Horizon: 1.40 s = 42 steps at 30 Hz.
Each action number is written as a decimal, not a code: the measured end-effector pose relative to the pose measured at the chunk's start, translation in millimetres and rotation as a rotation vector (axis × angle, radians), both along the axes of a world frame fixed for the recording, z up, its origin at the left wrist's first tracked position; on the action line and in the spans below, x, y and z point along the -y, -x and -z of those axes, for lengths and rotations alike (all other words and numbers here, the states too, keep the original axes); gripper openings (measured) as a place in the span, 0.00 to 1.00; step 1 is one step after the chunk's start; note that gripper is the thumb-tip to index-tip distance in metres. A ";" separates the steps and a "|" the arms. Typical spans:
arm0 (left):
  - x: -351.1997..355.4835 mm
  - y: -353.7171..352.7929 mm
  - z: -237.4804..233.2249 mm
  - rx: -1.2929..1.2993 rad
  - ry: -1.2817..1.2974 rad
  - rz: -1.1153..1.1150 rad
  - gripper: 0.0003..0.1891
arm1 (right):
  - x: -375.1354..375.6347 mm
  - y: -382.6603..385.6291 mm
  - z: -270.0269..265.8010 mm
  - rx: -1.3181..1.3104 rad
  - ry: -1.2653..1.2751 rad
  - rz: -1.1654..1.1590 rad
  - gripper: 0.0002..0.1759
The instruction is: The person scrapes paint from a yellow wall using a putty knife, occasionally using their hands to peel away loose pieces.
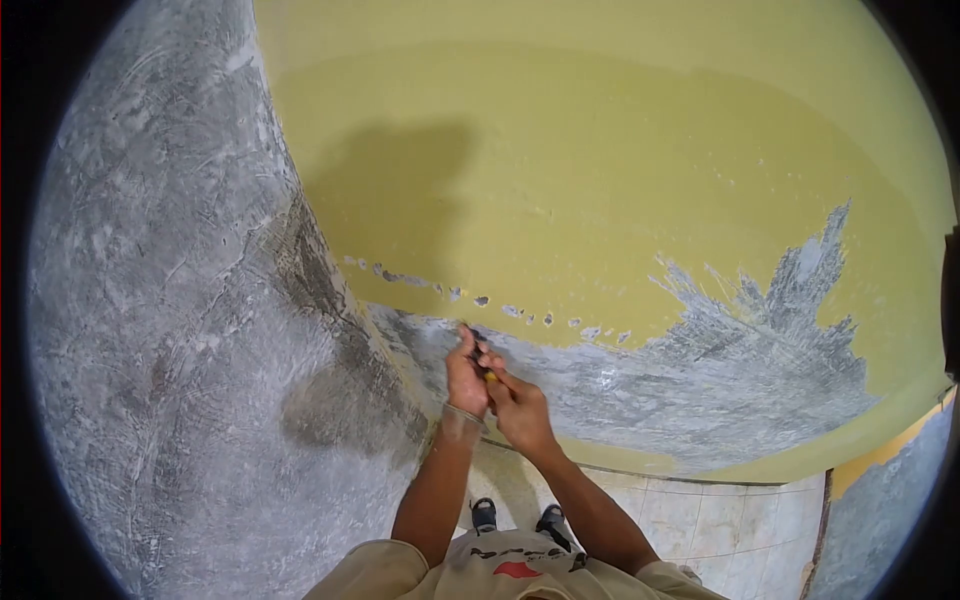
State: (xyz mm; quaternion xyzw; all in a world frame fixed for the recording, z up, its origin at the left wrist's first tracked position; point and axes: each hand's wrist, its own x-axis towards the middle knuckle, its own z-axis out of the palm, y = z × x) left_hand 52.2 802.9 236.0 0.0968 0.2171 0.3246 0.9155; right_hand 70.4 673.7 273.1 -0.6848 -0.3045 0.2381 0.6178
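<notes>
Beige shirt (520, 575) nearest; sandalled feet (484, 514) on pale floor tiles (720, 520); left hand (466, 378) and right hand (521, 408) both clenched round a small yellow-handled tool (487, 366), its dark tip against the scraped grey patch (700, 380) of the yellow wall (600, 180).

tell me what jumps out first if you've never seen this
The big yellow wall with a jagged bare grey patch eating into its lower right grabs the eye first. At the centre, the left hand and right hand close together on a small tool at the paint's edge. The side wall on the left is all rough grey.
</notes>
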 end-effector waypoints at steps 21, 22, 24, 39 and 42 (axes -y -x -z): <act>-7.0 5.9 -5.3 0.023 -0.014 -0.007 0.23 | -9.1 3.5 4.8 0.103 -0.009 -0.014 0.17; -2.5 7.1 -4.8 0.027 -0.019 0.065 0.22 | -4.8 3.5 5.8 0.088 -0.049 -0.023 0.17; 2.4 4.7 -9.0 0.013 -0.058 0.086 0.21 | 4.1 4.3 -3.4 0.027 -0.009 0.003 0.16; -33.0 18.4 -7.6 0.098 -0.011 -0.073 0.15 | -36.8 20.0 2.0 0.170 -0.040 -0.001 0.18; -17.1 13.8 -6.2 0.017 -0.041 0.016 0.20 | -17.7 15.6 -2.7 0.180 -0.045 -0.007 0.17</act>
